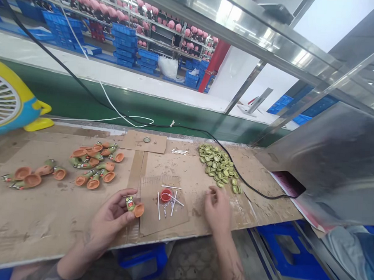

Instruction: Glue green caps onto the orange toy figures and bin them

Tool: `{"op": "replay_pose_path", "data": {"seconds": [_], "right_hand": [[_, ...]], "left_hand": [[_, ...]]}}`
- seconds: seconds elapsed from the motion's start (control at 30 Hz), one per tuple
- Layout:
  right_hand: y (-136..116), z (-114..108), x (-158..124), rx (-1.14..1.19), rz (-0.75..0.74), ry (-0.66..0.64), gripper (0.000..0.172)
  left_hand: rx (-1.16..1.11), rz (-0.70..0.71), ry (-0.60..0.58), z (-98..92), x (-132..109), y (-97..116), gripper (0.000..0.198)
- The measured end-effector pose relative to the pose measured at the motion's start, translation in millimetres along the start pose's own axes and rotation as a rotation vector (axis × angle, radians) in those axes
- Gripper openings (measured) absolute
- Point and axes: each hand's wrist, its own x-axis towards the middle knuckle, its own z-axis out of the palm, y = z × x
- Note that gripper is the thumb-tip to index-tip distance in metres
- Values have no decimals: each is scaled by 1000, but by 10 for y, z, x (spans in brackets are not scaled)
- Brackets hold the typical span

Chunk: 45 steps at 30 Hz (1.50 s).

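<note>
Left grip is curled loosely, thumb and fingertips clamped on a small painted figurine piece, green body with an orange cup-shaped end, held up just above the tabletop. I'd keep that hold on the green body and leave the orange cup free, so nothing wet gets smudged, if any of it is wet, which I can't tell from here. Right grip has its fingertips drawn together beside the pile of green discs, but the fingers hide whatever might be between them, so I can't say if it's pinching anything. Between the two sits a small red cup with cotton swabs on a cardboard sheet; steady, short reaches suit that spot, since the cup looks easy to tip. Further left lie two heaps of matching pieces. The cup's contents are too small to make out, and both forearms run off the bottom of the frame.
</note>
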Motion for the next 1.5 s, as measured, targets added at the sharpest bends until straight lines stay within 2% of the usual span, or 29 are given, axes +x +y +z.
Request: {"op": "replay_pose_path", "data": {"seconds": [0.13, 0.17, 0.23, 0.3, 0.47, 0.63, 0.8, 0.87, 0.97, 1.1, 1.17, 1.3, 1.4, 1.5], "right_hand": [[360, -193, 412, -164, 225, 45, 58], [403, -212, 476, -184, 241, 31, 57], [435, -223, 532, -196, 228, -10, 45], [420, -211, 491, -175, 178, -52, 35], [405, -165, 213, -64, 13, -119, 40], [497, -175, 121, 8, 35, -87, 41], [465, -279, 147, 132, 11, -174, 33], [385, -345, 107, 207, -5, -211, 29], [185, -437, -59, 379, -21, -264, 34], [-218, -481, -387, 817, -33, -315, 37], [-443, -486, -522, 926, -87, -329, 34], [-834, -533, -639, 842, -281, -304, 29], [-1029, -584, -623, 709, -417, -304, 26], [-1142, -601, -592, 637, -485, -321, 20]], "left_hand": [[-12, 15, 66, 64, -19, 30, 64], [-14, 14, 79, 84, -25, 40, 64], [-10, 9, 98, 111, -30, 54, 65], [-2, 12, 117, 112, -28, 58, 66], [16, 11, 111, 95, -23, 59, 63], [7, 31, 153, 150, -30, 86, 59], [-12, 5, 193, 73, -19, 85, 65], [-4, -23, 209, 27, -43, 81, 66], [10, -31, 174, 50, -137, 83, 64], [34, 75, 46, 305, -294, 99, 50], [-5, 80, -46, 455, -341, 100, 41], [-116, 99, -225, 609, -374, 91, 31], [-81, 181, -212, 600, -397, 110, 29], [-66, 208, -192, 561, -427, 149, 29]]}}
